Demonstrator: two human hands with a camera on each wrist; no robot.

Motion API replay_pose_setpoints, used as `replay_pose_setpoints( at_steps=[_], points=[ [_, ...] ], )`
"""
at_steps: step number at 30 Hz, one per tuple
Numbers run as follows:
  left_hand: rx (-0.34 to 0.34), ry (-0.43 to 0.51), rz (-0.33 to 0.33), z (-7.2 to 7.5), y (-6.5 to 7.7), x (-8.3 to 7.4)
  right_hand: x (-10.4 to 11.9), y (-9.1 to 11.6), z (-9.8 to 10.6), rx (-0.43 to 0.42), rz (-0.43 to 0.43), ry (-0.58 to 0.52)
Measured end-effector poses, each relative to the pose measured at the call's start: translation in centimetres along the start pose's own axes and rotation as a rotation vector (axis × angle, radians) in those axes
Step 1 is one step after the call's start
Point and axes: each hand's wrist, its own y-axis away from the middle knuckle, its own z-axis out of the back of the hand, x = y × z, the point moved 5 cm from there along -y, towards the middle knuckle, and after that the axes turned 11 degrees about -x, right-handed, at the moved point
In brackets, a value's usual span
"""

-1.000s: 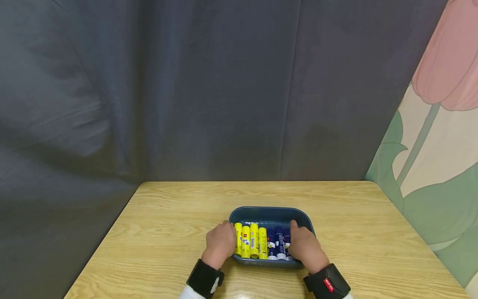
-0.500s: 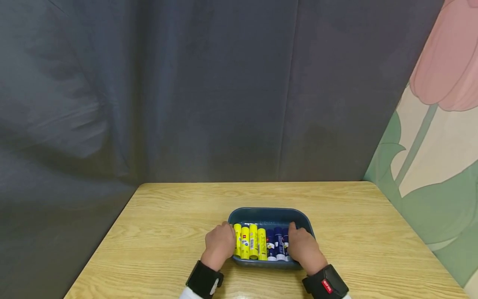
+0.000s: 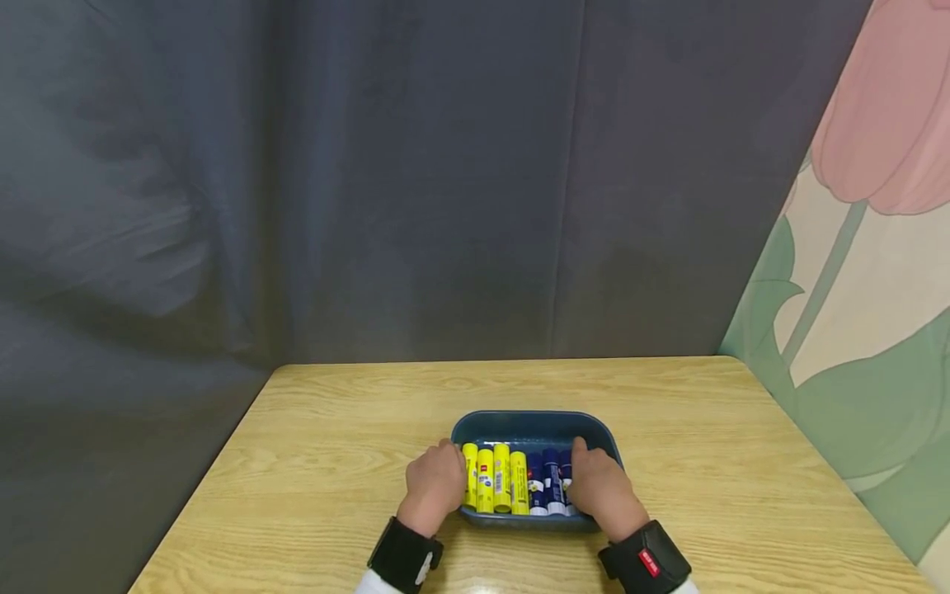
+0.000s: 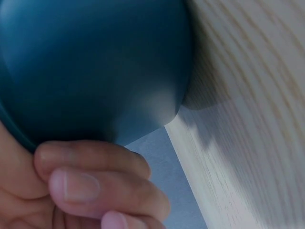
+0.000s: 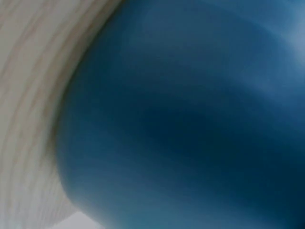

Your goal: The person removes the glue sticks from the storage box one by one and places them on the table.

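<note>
A dark blue rectangular tray (image 3: 530,424) with rounded corners rests on the table. My left hand (image 3: 436,478) grips its left end; in the left wrist view the curled fingers (image 4: 107,191) lie against the outer wall below the rim. At the right end, my right hand (image 3: 603,488) holds the rim with the thumb over the inside, its other fingers hidden. Several yellow glue sticks (image 3: 501,478) lie side by side in the tray's left half. Dark blue glue sticks with white ends (image 3: 552,483) lie beside them, partly covered by the right hand.
The light wooden table (image 3: 334,445) extends around the tray, its far edge meeting a dark grey curtain (image 3: 445,206). A flower-patterned wall panel (image 3: 876,330) stands along the right. Black bands (image 3: 405,554) wrap both wrists.
</note>
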Motion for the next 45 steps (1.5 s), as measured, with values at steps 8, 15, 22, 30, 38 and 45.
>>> replay_pose_setpoints(
  at_steps=[8, 15, 22, 30, 38, 45],
  points=[
    [-0.01, 0.002, -0.007, 0.28, 0.0, -0.02, -0.07, 0.03, 0.4, 0.022, -0.024, -0.051],
    [0.006, -0.005, -0.007, 0.16, 0.04, -0.01, -0.24, 0.1, 0.4, 0.019, -0.028, -0.094],
    [0.013, 0.001, -0.005, -0.08, 0.01, 0.11, -0.18, 0.08, 0.51, 0.001, -0.031, -0.117],
    [0.02, -0.01, -0.015, -0.17, 0.05, 0.07, -0.29, 0.15, 0.63, -0.011, -0.047, -0.144],
    [0.024, -0.021, -0.022, -0.17, 0.13, 0.05, -0.34, 0.09, 0.55, -0.016, -0.05, -0.14],
    [0.006, -0.003, -0.016, -0.23, 0.12, 0.06, -0.26, 0.09, 0.76, -0.006, -0.059, -0.156]
  ],
)
